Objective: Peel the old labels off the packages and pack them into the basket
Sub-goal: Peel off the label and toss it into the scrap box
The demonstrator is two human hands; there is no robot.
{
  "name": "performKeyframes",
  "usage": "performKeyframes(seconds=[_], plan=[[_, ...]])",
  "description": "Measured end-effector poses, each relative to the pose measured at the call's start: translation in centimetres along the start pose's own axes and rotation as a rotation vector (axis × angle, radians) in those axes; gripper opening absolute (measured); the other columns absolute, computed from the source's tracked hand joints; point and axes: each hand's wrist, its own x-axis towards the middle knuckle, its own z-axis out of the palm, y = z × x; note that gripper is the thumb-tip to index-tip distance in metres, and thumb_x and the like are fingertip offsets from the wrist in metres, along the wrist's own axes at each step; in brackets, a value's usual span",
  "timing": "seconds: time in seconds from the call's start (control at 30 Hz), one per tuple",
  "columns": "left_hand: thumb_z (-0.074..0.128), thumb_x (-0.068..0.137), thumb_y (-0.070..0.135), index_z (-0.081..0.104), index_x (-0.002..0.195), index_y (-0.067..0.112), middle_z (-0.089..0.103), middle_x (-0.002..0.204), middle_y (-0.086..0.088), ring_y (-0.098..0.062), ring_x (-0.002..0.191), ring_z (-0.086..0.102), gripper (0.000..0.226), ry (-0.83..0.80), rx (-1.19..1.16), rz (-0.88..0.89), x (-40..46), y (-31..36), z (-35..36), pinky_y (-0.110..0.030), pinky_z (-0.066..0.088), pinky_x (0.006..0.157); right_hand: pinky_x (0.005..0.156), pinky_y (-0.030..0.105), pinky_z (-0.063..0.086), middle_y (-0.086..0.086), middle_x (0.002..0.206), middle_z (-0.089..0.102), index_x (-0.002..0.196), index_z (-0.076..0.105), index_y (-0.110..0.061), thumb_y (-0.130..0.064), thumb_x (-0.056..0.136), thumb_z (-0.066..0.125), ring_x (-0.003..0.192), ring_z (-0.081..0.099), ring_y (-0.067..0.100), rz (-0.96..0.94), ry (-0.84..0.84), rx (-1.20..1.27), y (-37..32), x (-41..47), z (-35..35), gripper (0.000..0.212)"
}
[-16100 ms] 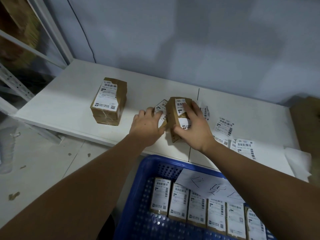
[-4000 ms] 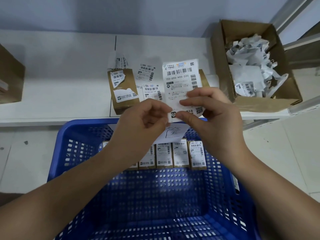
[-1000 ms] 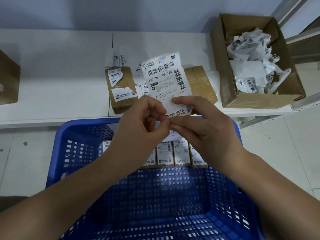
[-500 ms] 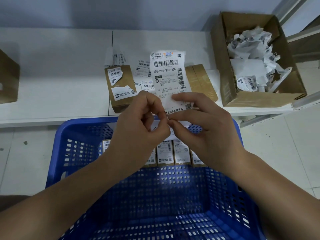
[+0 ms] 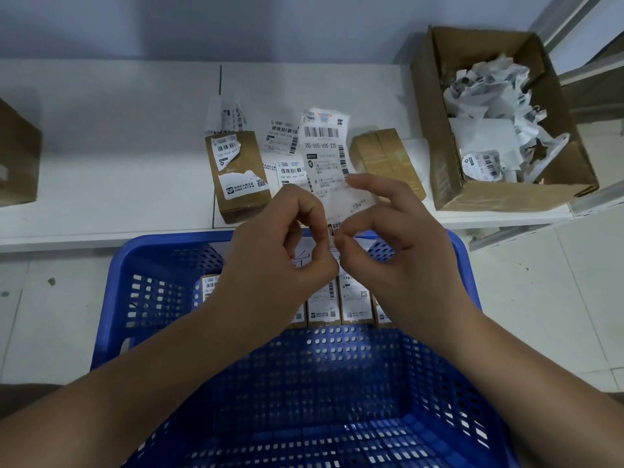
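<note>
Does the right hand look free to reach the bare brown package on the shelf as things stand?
Probably not yet. The right hand and left hand both pinch the label. The bare package lies just beyond the right hand with nothing between them, so it should be reachable once the label is released.

White label (image 5: 329, 157) with black barcodes pinched above the perforated blue basket (image 5: 145, 298); brown package (image 5: 236, 173) just left, patched with torn white.

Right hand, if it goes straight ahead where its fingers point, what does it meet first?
Probably the left hand: the right hand points leftward, both pinching the label at its lower edge. Depth is unclear.
</note>
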Motion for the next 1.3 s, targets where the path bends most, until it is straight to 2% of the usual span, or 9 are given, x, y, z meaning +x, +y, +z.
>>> performKeyframes(seconds=[0.3,0.4,0.53,0.67,0.77,0.9,1.03,1.2,1.3], plan=[[0.072,0.085,0.008,0.05,0.088,0.029,0.058,0.077,0.001,-0.02,0.062,0.046,0.031,-0.024,-0.028,-0.041,0.0,0.0,0.0,-0.041,0.047,0.062,0.098,0.006,0.036,0.001,0.14,0.055,0.083,0.067,-0.021,-0.025,0.084,0.065,0.13,0.048,-0.005,-0.02,0.017,-0.033,-0.2,0.0,0.1,0.005],[0.07,0.091,0.011,0.055,0.09,0.029,0.063,0.084,0.004,-0.022,0.074,0.058,0.023,-0.015,-0.073,-0.109,0.1,0.3,0.1,-0.038,0.051,0.067,0.098,0.006,0.035,0.001,0.138,0.056,0.083,0.068,-0.017,-0.023,0.087,0.069,0.13,0.048,-0.004,-0.015,0.045,-0.064,-0.2,0.1,-0.1,0.006],[0.065,0.094,0.038,0.059,0.095,0.03,0.067,0.094,0.013,-0.011,0.088,0.065,0.009,-0.039,-0.096,-0.214,0.3,0.5,0.2,-0.022,0.053,0.074,0.096,0.006,0.036,0.0,0.137,0.056,0.084,0.068,-0.019,-0.013,0.087,0.072,0.127,0.05,-0.004,0.017,0.095,-0.067,0.0,0.2,-0.3,0.008],[0.053,0.089,0.054,0.066,0.093,0.037,0.069,0.093,0.018,-0.005,0.091,0.065,0.022,-0.122,-0.066,-0.241,0.4,0.2,0.3,-0.016,0.051,0.075,0.097,0.006,0.036,0.002,0.137,0.056,0.088,0.071,-0.017,-0.014,0.089,0.072,0.126,0.051,-0.002,-0.011,0.08,-0.103,0.1,0.1,-0.2,0.003],[0.055,0.095,0.046,0.065,0.093,0.04,0.068,0.094,0.022,-0.003,0.092,0.064,0.012,-0.134,-0.02,-0.212,0.4,-0.1,0.2,-0.013,0.048,0.074,0.097,0.006,0.036,0.004,0.137,0.056,0.089,0.072,-0.013,-0.012,0.088,0.073,0.126,0.052,0.001,-0.034,0.069,-0.116,0.2,0.1,-0.1,0.002],[0.055,0.095,0.039,0.059,0.088,0.043,0.065,0.092,0.02,0.0,0.095,0.061,0.009,-0.136,0.085,-0.142,0.6,-0.3,0.1,-0.012,0.048,0.077,0.101,0.005,0.032,0.0,0.143,0.053,0.089,0.07,-0.014,-0.011,0.091,0.073,0.131,0.044,-0.009,-0.026,-0.018,-0.148,0.1,0.4,-0.5,0.005],[0.058,0.094,0.029,0.056,0.084,0.03,0.062,0.094,0.014,-0.01,0.096,0.06,0.011,-0.116,0.149,-0.063,0.5,-0.6,0.3,-0.026,0.05,0.075,0.1,0.001,0.027,-0.007,0.151,0.044,0.089,0.062,-0.017,-0.013,0.094,0.064,0.139,0.039,-0.003,0.05,-0.102,-0.141,-0.4,0.3,-0.5,0.007],[0.062,0.089,0.018,0.049,0.076,0.027,0.061,0.098,0.015,-0.009,0.093,0.059,0.02,-0.062,0.148,-0.041,0.5,-0.4,0.3,-0.024,0.05,0.074,0.101,0.0,0.026,-0.014,0.148,0.045,0.087,0.055,-0.028,-0.014,0.095,0.059,0.14,0.036,-0.007,0.113,-0.072,-0.099,-0.7,0.3,-0.5,0.017],[0.062,0.087,0.017,0.05,0.075,0.021,0.066,0.097,0.014,-0.012,0.09,0.062,0.018,-0.045,0.094,-0.092,0.6,-0.7,0.2,-0.025,0.053,0.071,0.099,0.004,0.033,-0.016,0.143,0.051,0.091,0.06,-0.026,-0.017,0.1,0.058,0.134,0.043,-0.01,0.144,-0.1,-0.056,-0.6,0.4,-0.7,0.012]])
